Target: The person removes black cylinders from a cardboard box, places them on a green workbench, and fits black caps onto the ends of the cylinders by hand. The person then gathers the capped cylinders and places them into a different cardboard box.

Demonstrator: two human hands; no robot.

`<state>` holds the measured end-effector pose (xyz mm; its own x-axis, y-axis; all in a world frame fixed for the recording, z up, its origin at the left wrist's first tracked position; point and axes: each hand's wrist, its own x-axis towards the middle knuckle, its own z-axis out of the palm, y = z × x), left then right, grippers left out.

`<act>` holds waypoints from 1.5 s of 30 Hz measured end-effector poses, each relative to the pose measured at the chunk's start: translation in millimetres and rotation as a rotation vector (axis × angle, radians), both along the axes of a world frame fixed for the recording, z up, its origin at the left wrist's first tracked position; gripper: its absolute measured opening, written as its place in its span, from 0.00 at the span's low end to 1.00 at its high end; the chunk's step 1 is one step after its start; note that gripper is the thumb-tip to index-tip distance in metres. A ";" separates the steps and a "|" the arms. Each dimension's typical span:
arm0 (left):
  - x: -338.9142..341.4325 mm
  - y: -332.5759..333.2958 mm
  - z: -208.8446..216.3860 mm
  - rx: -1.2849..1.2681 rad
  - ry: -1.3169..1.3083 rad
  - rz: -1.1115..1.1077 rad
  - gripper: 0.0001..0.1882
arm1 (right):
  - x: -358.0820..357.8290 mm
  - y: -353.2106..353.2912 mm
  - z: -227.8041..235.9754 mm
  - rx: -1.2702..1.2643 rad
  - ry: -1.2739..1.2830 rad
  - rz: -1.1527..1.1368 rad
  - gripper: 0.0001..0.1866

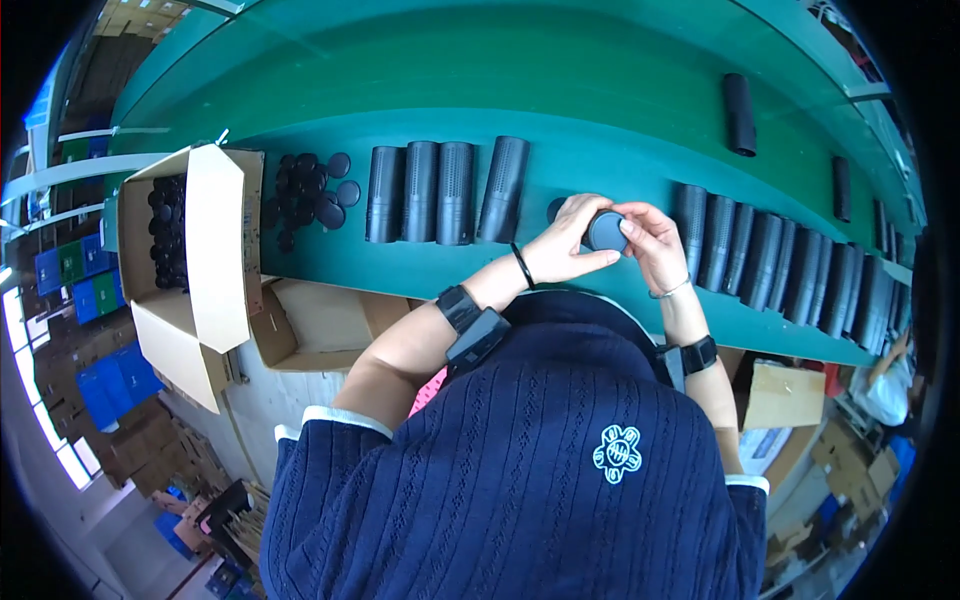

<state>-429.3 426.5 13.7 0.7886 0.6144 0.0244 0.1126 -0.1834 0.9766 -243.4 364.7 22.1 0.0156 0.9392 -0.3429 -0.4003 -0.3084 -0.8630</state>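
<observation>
Both hands meet over the bench just in front of my chest. Between them is a dark grey round cap [606, 231], its flat face turned up. My left hand [568, 243] grips it from the left, and my right hand [652, 243] pinches its right edge with thumb and fingers. A dark rounded piece [556, 208] shows just behind my left fingers; whether it joins the cap I cannot tell. Left of my hands, a black ribbed cylinder [503, 188] lies slightly tilted beside a group of three similar black cylinders [422, 192].
Loose black caps [308, 190] lie farther left, beside an open cardboard box [222, 240] holding more. A long row of black cylinders [765, 262] extends right. On the far green surface lies a single black cylinder [739, 115]. Another open carton [318, 325] sits below the bench edge.
</observation>
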 end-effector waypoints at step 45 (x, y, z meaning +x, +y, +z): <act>5.4 -4.1 -5.5 -0.022 -0.033 0.197 0.32 | -25.6 -12.5 18.8 0.273 -0.590 0.083 0.37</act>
